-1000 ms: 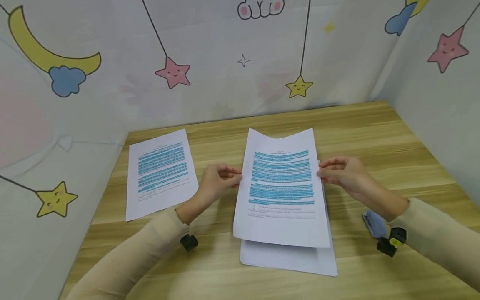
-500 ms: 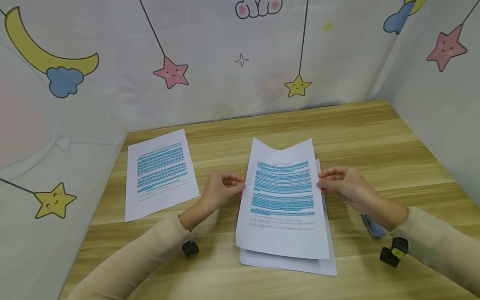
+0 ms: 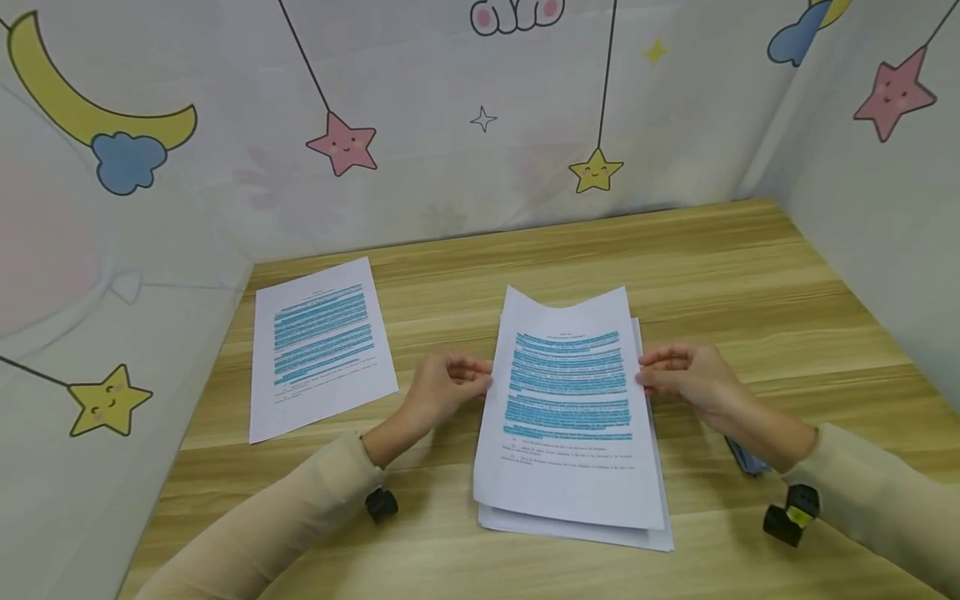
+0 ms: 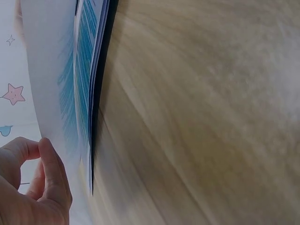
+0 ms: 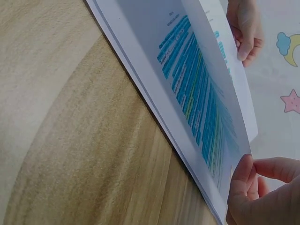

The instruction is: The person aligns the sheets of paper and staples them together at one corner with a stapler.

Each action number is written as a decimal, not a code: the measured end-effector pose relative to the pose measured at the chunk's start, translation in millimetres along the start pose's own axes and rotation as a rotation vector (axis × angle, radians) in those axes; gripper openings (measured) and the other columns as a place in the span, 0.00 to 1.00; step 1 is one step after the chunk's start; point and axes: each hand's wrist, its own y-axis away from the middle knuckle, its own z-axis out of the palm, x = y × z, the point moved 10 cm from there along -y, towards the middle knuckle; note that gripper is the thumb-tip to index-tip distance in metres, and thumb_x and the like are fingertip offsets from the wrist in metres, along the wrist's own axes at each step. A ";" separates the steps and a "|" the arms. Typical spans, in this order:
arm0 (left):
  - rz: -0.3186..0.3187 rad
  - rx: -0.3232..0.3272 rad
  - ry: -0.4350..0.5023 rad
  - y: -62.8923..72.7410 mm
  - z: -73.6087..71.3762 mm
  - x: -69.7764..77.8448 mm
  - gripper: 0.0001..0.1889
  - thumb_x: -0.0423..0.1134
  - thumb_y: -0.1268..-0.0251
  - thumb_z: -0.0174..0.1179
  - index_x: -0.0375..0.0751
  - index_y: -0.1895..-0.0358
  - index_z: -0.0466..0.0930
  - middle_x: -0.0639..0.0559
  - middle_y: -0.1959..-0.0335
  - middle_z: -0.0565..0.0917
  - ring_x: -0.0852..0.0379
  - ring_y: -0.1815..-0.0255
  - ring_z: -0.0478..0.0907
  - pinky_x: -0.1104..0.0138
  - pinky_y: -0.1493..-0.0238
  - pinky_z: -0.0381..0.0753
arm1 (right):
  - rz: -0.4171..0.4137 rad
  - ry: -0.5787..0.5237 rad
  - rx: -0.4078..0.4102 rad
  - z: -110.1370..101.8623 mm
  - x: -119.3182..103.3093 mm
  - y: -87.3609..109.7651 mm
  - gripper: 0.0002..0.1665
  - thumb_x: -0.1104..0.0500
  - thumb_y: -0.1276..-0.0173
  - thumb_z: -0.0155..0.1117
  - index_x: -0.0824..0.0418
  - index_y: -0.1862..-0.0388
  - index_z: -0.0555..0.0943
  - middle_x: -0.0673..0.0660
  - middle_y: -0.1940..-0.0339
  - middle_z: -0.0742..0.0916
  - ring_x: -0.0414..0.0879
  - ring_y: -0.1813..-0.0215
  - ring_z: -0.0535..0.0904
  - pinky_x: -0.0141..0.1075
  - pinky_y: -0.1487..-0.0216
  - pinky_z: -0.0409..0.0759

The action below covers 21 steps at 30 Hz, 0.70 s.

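A printed sheet of paper (image 3: pixel 566 483) with blue-highlighted lines is held up over a stack of paper (image 3: pixel 637 540) on the table, its far edge bowed down in the middle. My left hand (image 3: pixel 435 392) pinches its left edge between thumb and fingers, also visible in the left wrist view with the raised sheet (image 4: pixel 44 84). On the opposite edge my right hand (image 3: pixel 701 383) has the same pinch. From the right wrist side a gap shows between the lifted sheet and the stack (image 5: pixel 187 93), whose top page is highlighted too.
Another highlighted sheet (image 3: pixel 322 350) lies at the far left of the wooden table (image 3: pixel 420 550). A small blue object (image 3: pixel 744 457), possibly a stapler, sits partly hidden beneath my right forearm. A white patterned curtain (image 3: pixel 450 200) stands behind.
Both hands have brought the sheet down and toward me, nearly in line with the stack. The pinch on each edge is unchanged. My right forearm now covers more of the blue object.
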 end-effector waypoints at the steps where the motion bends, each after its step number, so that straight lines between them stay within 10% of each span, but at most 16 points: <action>1: 0.005 0.000 -0.005 0.3 0.4 0.2 0.05 0.26 0.41 0.70 0.30 0.62 0.87 0.45 0.70 0.87 0.47 0.68 0.86 0.64 0.67 0.88 | 0.001 -0.001 0.000 0.0 0.7 0.2 0.20 0.69 0.34 0.68 0.79 0.47 0.75 0.54 0.66 0.88 0.44 0.66 0.85 0.37 0.58 0.87; 21: 0.029 -0.032 -0.036 3.8 10.0 -3.0 0.04 0.26 0.41 0.69 0.29 0.64 0.85 0.45 0.73 0.86 0.53 0.74 0.84 0.62 0.69 0.88 | 0.028 -0.005 0.001 -0.5 17.4 -2.0 0.17 0.71 0.34 0.68 0.78 0.50 0.75 0.55 0.68 0.87 0.45 0.67 0.85 0.37 0.61 0.88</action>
